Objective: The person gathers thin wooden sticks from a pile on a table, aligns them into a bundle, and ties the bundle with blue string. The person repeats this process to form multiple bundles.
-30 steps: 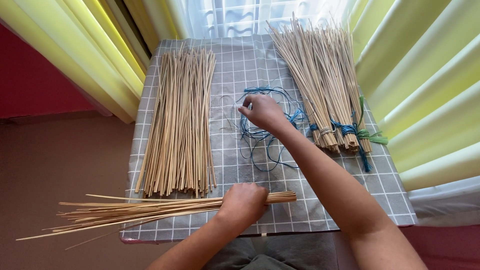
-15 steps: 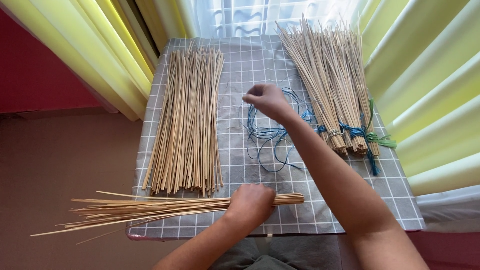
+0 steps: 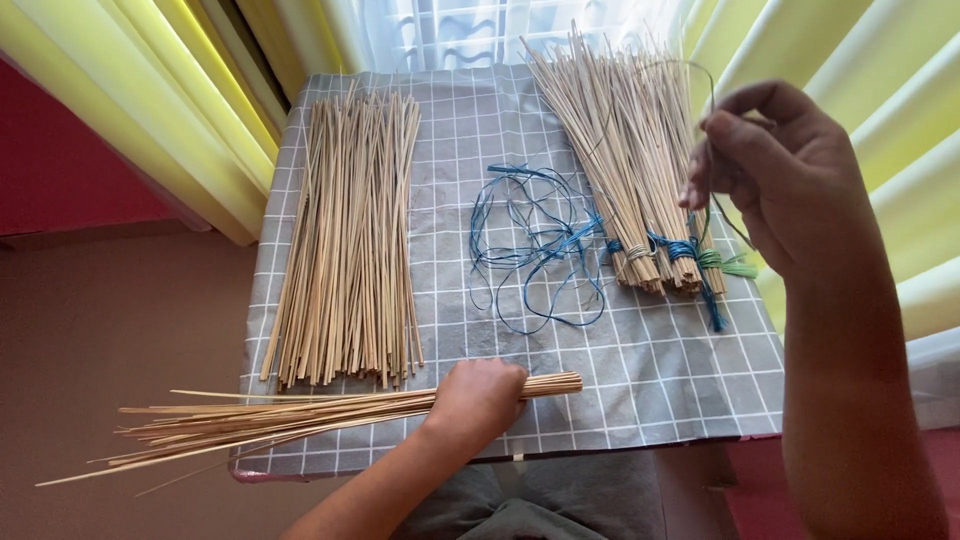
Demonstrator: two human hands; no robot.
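While left fingers [image 3: 478,395] clamp a stick bundle [image 3: 300,420], right fingers [image 3: 715,165] pinch a thin string [image 3: 712,95].

My left hand [image 3: 478,398] and right hand [image 3: 775,165] are bare, no rings, no watch, no bracelet, no gloves. Both my forearms are uncovered to the edge of view, with no sleeve showing. Below them, at the bottom edge, my lap is clad in grey cloth [image 3: 540,500], creased into soft folds.

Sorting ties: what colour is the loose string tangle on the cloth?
Blue: the string tangle shows best in the head view.
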